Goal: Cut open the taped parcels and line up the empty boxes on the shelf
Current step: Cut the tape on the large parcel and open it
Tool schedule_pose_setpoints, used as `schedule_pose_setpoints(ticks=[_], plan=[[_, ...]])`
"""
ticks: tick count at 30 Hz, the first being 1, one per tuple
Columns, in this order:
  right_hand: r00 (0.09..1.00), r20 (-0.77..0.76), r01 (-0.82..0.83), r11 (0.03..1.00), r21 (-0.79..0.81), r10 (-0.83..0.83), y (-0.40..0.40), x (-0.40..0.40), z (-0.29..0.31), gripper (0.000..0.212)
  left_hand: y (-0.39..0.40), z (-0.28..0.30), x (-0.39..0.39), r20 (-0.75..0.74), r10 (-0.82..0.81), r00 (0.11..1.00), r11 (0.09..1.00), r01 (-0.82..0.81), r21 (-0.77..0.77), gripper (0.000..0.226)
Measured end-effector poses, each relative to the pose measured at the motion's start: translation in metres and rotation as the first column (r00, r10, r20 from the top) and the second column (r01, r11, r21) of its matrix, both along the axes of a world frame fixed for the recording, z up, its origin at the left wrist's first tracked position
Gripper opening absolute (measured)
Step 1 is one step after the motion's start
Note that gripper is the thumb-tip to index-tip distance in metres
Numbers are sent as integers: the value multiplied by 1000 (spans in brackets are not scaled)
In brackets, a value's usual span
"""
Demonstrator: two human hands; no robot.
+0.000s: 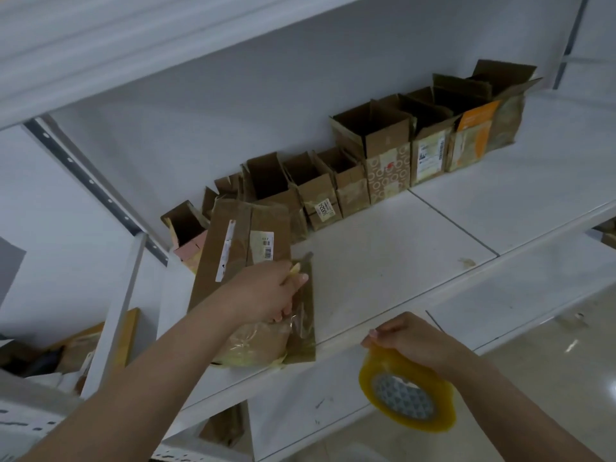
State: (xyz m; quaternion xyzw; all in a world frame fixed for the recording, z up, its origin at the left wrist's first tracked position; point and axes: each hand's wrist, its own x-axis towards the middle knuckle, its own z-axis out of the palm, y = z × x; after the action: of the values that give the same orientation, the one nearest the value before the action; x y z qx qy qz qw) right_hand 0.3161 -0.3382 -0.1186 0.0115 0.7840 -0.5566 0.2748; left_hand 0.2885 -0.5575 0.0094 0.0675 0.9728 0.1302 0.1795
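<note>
A long brown taped parcel lies on the white shelf, its near end over the shelf's front edge. My left hand grips the parcel's right side near a loose flap with clear tape. My right hand is below the shelf's front edge and pinches a roll of yellowish clear tape by its rim. A row of several opened empty cardboard boxes stands along the back wall of the shelf, from a small pink-sided box at the left to a tall orange-labelled box at the right.
A white upper shelf overhangs the row. A perforated metal upright runs down at the left. More cardboard lies in the bay to the left, and another brown box sits on the shelf below. Pale floor shows at right.
</note>
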Motion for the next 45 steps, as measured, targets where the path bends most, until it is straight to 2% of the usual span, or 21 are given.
schedule_pose_setpoints(ticks=[2, 4, 6, 8, 11, 13, 15, 17, 20, 24, 28, 30, 33, 36, 39, 41, 42, 45], plan=[[1000, -30, 8, 1000, 14, -7, 3, -2, 2, 19, 6, -4, 3, -99, -85, 991, 971, 60, -232, 25], [997, -60, 41, 999, -20, -42, 6, -6, 10, 19, 16, -11, 9, -153, -142, 978, 914, 70, -400, 26], [993, -88, 72, 995, -68, -78, 10, -10, 19, 20, 24, -21, 14, -190, -175, 966, 863, 57, -502, 30], [983, -146, 104, 991, -87, -116, 15, -12, 30, 21, 25, -23, 14, -212, -169, 963, 869, 44, -493, 31], [958, -231, 138, 981, -139, -168, 19, -13, 46, 21, 14, -15, 6, -172, -49, 984, 958, -2, -287, 28], [946, -262, 154, 976, -157, -192, 19, -13, 56, 22, 7, -6, 3, -158, 88, 984, 995, -95, -39, 27], [935, -289, 156, 971, -178, -204, 18, -14, 65, 22, 6, 2, 3, -168, 190, 967, 963, -150, 226, 34], [925, -318, 151, 969, -194, -208, 13, -15, 71, 21, 11, 8, 6, -139, 240, 961, 899, -167, 404, 46], [904, -384, 136, 978, -157, -188, 4, -17, 76, 22, 23, 5, 10, -107, 178, 978, 883, -111, 457, 57], [862, -497, 75, 995, -62, -96, -3, -21, 80, 26, 34, -6, 7, -280, 218, 935, 877, -62, 477, 26], [801, -593, 103, 995, 11, -76, -4, -25, 79, 33, 37, -6, 8, -285, 285, 915, 822, -80, 563, 26], [774, -617, 160, 987, -30, -145, -5, -27, 77, 26, 41, -3, 10, -237, 300, 924, 778, -93, 621, 27], [739, -606, 222, 956, -193, -294, -6, -31, 77, 24, 49, -1, 13, -111, 329, 938, 660, -144, 738, 24], [712, -578, 257, 914, -314, -399, -5, -38, 77, 28, 53, -3, 13, -88, 325, 942, 644, -153, 749, 22], [690, -623, 292, 929, -227, -369, -7, -46, 74, 18, 48, 1, 11, -92, 305, 948, 653, -138, 745, 21], [683, -639, 344, 927, -146, -354, -5, -52, 71, 22, 44, 4, 12, -120, 273, 954, 690, -108, 716, 22], [672, -650, 382, 918, -105, -354, -2, -56, 68, 21, 40, 7, 15, -134, 293, 947, 679, -108, 727, 21], [664, -671, 496, 866, 62, -332, 13, -69, 57, 22, 15, 23, 22, -132, 480, 867, 542, -175, 822, 18]])
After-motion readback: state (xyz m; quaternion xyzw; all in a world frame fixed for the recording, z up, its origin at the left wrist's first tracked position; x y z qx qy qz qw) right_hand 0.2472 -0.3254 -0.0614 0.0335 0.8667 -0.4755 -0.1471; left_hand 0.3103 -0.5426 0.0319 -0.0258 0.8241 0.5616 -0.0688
